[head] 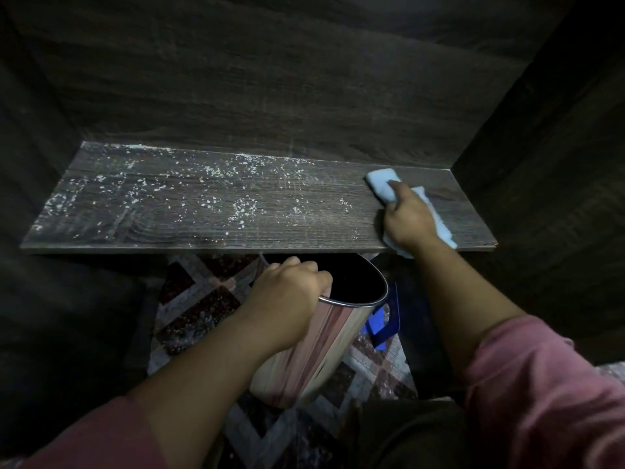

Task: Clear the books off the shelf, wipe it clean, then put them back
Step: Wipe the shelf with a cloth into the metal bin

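Right fingers (396, 188) on blue cloth (379, 178), left fingers (306, 266) round bin (333, 340) rim

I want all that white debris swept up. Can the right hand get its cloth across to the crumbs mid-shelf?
Probably yes: the right hand presses the cloth on the shelf, and nothing stands between it and the crumbs.

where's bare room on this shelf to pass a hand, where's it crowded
The shelf holds no books: free from the left wall to the cloth under the right hand, though white crumbs litter that stretch. Cleanest patch: between cloth and right wall. Crowded below the front edge, where the left hand holds the steel bin.
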`<state>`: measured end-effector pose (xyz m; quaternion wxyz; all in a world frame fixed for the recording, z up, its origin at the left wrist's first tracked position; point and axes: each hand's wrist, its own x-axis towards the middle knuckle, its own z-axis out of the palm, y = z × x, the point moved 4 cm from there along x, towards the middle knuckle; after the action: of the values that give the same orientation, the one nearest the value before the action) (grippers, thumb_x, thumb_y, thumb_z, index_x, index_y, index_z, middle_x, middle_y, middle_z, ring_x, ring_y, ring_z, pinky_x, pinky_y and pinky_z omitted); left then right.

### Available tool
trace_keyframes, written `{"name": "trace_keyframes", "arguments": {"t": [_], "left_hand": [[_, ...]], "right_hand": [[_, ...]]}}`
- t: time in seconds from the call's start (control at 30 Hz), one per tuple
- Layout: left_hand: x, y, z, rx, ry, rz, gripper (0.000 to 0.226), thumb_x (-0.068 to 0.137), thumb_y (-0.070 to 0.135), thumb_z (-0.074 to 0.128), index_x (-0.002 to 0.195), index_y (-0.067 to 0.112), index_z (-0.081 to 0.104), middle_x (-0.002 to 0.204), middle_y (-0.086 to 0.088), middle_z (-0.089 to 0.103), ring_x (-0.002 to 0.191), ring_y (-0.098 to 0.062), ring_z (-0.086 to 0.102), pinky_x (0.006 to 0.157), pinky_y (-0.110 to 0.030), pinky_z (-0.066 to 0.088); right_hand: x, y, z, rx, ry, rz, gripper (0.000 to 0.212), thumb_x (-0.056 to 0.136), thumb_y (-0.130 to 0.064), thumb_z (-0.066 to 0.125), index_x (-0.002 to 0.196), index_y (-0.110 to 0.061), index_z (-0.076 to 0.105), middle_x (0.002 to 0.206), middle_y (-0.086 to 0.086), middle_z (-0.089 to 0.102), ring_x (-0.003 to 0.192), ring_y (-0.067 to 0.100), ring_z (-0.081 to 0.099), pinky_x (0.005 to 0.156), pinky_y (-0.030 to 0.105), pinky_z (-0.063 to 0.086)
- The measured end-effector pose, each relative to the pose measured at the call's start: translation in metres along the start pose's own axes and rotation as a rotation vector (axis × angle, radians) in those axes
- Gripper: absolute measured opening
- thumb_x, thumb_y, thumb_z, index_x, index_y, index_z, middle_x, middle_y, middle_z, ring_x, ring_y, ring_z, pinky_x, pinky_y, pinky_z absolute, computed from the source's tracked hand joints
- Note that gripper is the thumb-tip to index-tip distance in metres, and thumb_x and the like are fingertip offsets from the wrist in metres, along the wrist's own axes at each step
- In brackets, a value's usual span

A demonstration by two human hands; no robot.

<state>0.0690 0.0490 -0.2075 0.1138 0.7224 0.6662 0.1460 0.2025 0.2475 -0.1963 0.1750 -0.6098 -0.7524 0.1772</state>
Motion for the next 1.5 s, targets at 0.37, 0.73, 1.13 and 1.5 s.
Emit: {"name": "trace_keyframes", "arguments": {"t": [0.37,0.73,1.13,1.5], "left_hand": [[-0.009,-0.007,-0.002,-0.019,-0.059,-0.020,0.026,0.080,0.006,0.059,0.093,0.029,0.055,0.093,0.008,0.049,0.092,-0.015,0.042,0.084,-0.032,0.042],[-0.053,0.013,0.002,-0.071,0.036,-0.099,0.026,0.071,-0.001,0.060,0.092,0.015,0.062,0.088,-0.003,0.053,0.086,-0.022,0.043,0.073,-0.037,0.043],[-0.043,0.015,0.004,-0.086,-0.051,-0.178,0.028,0.075,0.003,0.066,0.093,0.023,0.061,0.094,0.007,0.053,0.092,-0.015,0.042,0.077,-0.035,0.046],[-0.016,0.003,-0.008,-0.074,-0.078,-0.159,0.023,0.079,0.009,0.068,0.095,0.025,0.064,0.096,0.008,0.054,0.095,-0.014,0.045,0.078,-0.028,0.042]], "right_hand": [[-0.041,-0.048,0.039,0.052,-0.309,-0.453,0.049,0.094,-0.005,0.042,0.139,-0.021,0.050,0.145,0.005,0.048,0.133,0.022,0.042,0.111,0.027,0.028],[-0.107,-0.042,0.011,0.519,-0.418,-0.209,0.038,0.095,-0.007,0.039,0.111,-0.031,0.064,0.109,-0.003,0.066,0.103,0.017,0.059,0.089,0.029,0.044],[-0.094,-0.022,-0.018,0.494,-0.154,-0.217,0.043,0.098,-0.010,0.036,0.129,-0.034,0.054,0.102,-0.004,0.060,0.071,0.005,0.051,0.061,0.022,0.039],[-0.034,-0.044,0.028,0.084,0.018,-0.370,0.054,0.086,-0.014,0.040,0.139,-0.019,0.048,0.137,0.009,0.053,0.126,0.031,0.046,0.108,0.052,0.031]]}}
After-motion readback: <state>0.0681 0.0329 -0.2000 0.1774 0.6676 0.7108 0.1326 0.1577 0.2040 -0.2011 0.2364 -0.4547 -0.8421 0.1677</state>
